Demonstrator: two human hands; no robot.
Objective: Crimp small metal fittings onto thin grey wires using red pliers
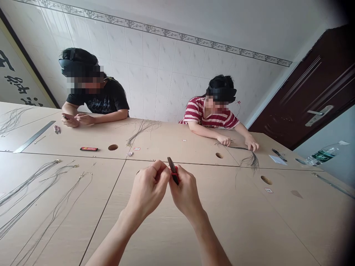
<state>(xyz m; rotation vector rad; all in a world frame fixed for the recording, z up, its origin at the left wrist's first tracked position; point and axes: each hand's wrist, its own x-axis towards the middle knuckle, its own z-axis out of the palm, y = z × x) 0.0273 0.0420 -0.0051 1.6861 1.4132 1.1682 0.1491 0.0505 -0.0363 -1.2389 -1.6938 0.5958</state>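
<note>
My right hand [185, 192] is closed round a small pair of pliers [173, 170] with red handles and dark jaws pointing up. My left hand [148, 188] is closed in a pinch right beside the jaws; what it pinches is too small to make out. Both hands hover over the light wooden table [249, 221] near its middle. Thin wires with small end fittings [41, 192] lie spread on the table to my left.
Two other people sit across the table: one in black at the far left, one in a striped shirt handling a wire bundle [249, 159]. A metal ruler [33, 137], a red-black flat object [88, 149], a pen [279, 154], a bottle [324, 153], cable holes.
</note>
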